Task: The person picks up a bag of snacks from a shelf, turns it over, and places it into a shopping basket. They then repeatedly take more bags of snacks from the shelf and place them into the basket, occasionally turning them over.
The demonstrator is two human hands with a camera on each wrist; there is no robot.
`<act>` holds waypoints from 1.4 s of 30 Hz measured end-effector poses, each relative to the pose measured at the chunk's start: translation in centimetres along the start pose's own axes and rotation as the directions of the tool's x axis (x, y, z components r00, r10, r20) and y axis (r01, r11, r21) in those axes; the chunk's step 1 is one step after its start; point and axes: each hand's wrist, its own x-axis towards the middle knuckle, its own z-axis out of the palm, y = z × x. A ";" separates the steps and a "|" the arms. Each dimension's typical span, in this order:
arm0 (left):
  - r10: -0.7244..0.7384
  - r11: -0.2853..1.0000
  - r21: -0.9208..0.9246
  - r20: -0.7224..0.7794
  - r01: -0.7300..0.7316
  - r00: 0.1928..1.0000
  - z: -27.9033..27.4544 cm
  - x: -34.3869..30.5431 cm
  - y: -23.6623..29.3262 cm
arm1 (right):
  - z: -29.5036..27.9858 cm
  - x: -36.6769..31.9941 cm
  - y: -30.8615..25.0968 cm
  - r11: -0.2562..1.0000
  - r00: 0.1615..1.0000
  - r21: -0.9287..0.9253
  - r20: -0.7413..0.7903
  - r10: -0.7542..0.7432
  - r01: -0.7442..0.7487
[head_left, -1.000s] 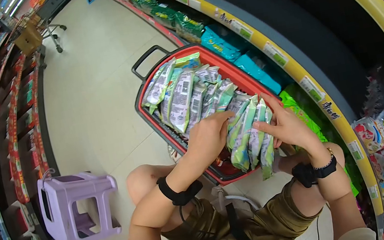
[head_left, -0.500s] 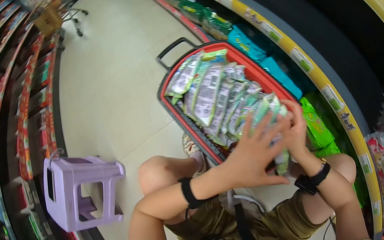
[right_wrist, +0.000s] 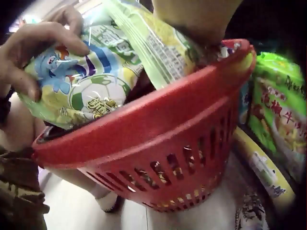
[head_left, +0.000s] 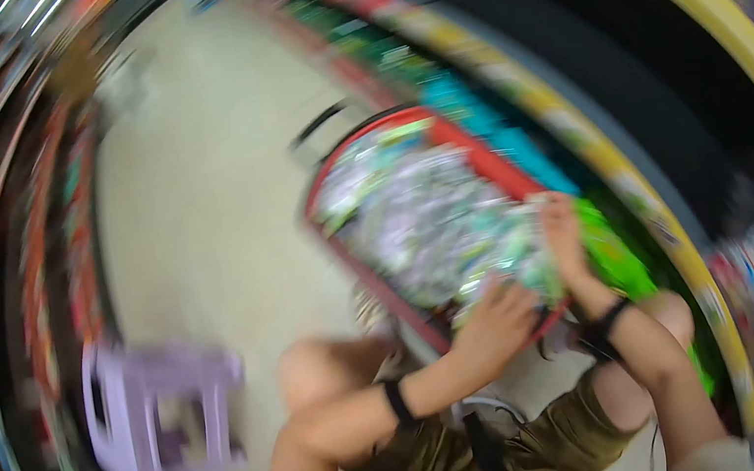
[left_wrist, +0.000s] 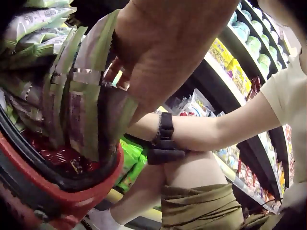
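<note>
Both grips lower than half second ago, now at near end of red basket (right_wrist: 144, 129). Far left: purple stool (head_left: 159, 412) on floor, blurred. Next, left grip (head_left: 503, 319) curls fingers round snack packets (right_wrist: 91, 86) standing in basket. Then right grip (head_left: 560, 227) on packets' right edge; fingers hidden, cannot tell hold. Far right: green packs (head_left: 611, 248) on shelf, just beside basket.

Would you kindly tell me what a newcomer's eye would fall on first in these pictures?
The red plastic shopping basket in the aisle, crammed with green and silver snack packets, draws the eye first. At its near end the left hand grips a bundle of those packets while the right hand rests on them from the shelf side. A lilac plastic stool stands apart on the left of the head view.
</note>
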 end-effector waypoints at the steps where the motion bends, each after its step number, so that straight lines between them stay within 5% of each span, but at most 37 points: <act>1: -0.030 1.000 -0.002 0.013 0.030 0.999 0.1 0.3 0.1 | 0.6 0.5 2.7 0.990 0.994 -0.132 -0.086 -0.067 0.055; 2: -0.055 0.998 -0.012 0.034 0.055 0.998 0.1 0.6 0.1 | 0.6 0.8 0.3 0.893 0.994 -0.443 -0.028 -0.101 0.078; 3: -0.053 0.997 0.065 0.101 0.046 0.993 -1.0 0.8 -0.1 | 1.0 0.7 -2.1 0.923 0.997 -0.379 -0.040 0.062 -0.073; 4: -0.052 0.997 0.067 0.074 0.047 0.996 -0.9 0.7 -0.3 | 0.8 1.2 -0.6 0.945 0.996 -0.322 -0.049 -0.078 0.058; 5: -0.045 0.996 0.079 0.094 0.038 0.995 -2.1 1.1 0.1 | 0.7 0.9 -2.5 0.853 0.996 -0.520 -0.046 -0.075 0.040; 6: -0.026 0.998 0.054 0.068 0.022 0.997 -2.3 1.2 0.2 | 1.5 1.5 -1.0 0.861 0.954 -0.463 -0.097 -0.285 0.210; 8: -0.012 1.000 0.005 0.120 0.011 0.993 -4.2 1.9 0.6 | 0.9 1.9 -3.5 0.839 0.999 -0.542 0.038 -0.030 0.046; 11: -0.008 0.998 -0.059 0.078 0.012 0.997 -4.6 2.3 1.3 | -0.4 2.3 -5.7 0.806 0.996 -0.592 0.072 0.059 -0.005; 12: -0.001 0.997 -0.082 0.024 0.003 1.000 -4.9 2.8 1.6 | -1.1 2.0 -6.9 0.808 0.996 -0.589 0.062 0.060 -0.012; 14: 0.004 0.994 -0.110 -0.041 -0.009 0.999 -5.3 3.8 2.0 | -3.2 1.5 -10.2 0.884 0.966 -0.410 -0.025 -0.259 0.226; 16: 0.055 0.989 -0.132 -0.061 -0.062 0.997 -5.5 4.7 2.3 | -5.4 1.0 -13.4 0.879 0.922 -0.357 -0.102 -0.373 0.316; 22: 0.154 0.968 -0.190 -0.054 -0.162 0.987 -4.4 5.8 4.4 | -11.6 -3.3 -19.2 0.890 0.910 -0.332 -0.161 -0.381 0.313; 28: 0.208 0.957 -0.197 -0.056 -0.215 0.977 -3.7 4.4 5.7 | -16.6 -8.4 -20.2 0.707 0.775 -0.632 -0.257 -0.578 0.317; 32: 0.170 0.967 -0.184 -0.063 -0.179 0.983 -3.6 3.4 5.8 | -21.9 -9.1 -23.6 0.345 0.597 -0.902 -0.131 -0.791 0.259; 36: 0.164 0.970 -0.173 -0.055 -0.171 0.985 -3.8 2.8 6.3 | -28.0 -8.8 -26.5 0.088 0.822 -0.995 -0.094 -0.561 -0.054; 39: 0.175 0.968 -0.168 -0.084 -0.187 0.981 -3.6 2.7 6.9 | -30.0 -8.7 -27.6 0.056 0.905 -0.986 -0.165 -0.393 -0.156; 41: 0.187 0.965 -0.169 -0.106 -0.203 0.977 -3.5 2.8 7.5 | -30.6 -9.0 -27.9 0.063 0.967 -0.965 -0.252 0.041 -0.254; 42: 0.182 0.963 -0.182 -0.118 -0.202 0.976 -3.6 2.9 7.8 | -30.8 -9.3 -27.6 0.062 0.967 -0.965 -0.251 0.047 -0.253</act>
